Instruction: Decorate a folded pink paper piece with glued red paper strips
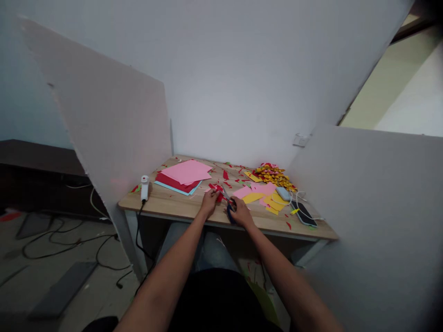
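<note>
Near the front edge of the wooden table point(183, 210), my left hand point(209, 203) is closed on a piece of red paper point(220, 196). My right hand point(241, 212) grips a pair of scissors point(229, 208) with dark blue handles. Its blades point up and left and reach the red paper; the exact cut is too small to make out. Small red scraps point(225, 175) lie just beyond my hands. Left of them rests a stack of pink sheets point(187, 172) over red sheets point(175, 182) and light blue ones.
Yellow pieces point(252, 198) and pink pieces point(265, 188) lie to the right, below a heap of folded or cut yellow and red paper point(272, 175). A phone point(304, 214) with a white cable is at the right end. A white corded device point(144, 188) stands at the left. Partitions flank the table.
</note>
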`<state>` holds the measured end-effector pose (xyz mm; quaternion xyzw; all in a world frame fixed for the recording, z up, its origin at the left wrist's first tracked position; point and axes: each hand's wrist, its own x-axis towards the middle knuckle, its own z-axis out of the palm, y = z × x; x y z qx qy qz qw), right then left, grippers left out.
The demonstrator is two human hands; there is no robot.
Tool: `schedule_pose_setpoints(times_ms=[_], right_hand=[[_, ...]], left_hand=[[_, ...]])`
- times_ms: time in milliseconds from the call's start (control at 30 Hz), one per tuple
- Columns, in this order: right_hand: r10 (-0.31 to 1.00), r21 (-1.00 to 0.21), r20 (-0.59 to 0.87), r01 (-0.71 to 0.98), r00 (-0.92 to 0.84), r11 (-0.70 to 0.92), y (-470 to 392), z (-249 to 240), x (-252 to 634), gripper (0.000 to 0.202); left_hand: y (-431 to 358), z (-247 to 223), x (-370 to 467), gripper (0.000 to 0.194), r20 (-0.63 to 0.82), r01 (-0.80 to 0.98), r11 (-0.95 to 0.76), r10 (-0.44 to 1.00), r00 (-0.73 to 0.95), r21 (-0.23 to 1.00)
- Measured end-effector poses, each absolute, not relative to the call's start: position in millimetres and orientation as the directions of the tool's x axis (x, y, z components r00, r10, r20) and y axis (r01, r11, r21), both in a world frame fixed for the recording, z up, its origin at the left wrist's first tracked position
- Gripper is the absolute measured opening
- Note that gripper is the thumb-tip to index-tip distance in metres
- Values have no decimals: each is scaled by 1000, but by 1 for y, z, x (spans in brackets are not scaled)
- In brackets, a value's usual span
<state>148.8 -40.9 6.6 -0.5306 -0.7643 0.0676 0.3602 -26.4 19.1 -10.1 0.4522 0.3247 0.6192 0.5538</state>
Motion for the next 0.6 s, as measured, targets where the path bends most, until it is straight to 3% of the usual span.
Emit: schedule_pose_setpoints(times_ms=[400,600], right_hand=[[886,-535,454,766,-95,357,-42,4,153,43],[865,-510,495,777,-86,369,-36,0,151,56]], left_hand=[[17,-10,-27,38,143,-368,-116,989,45,923],[16,-9,-27,37,123,-376,-106,992,21,920]])
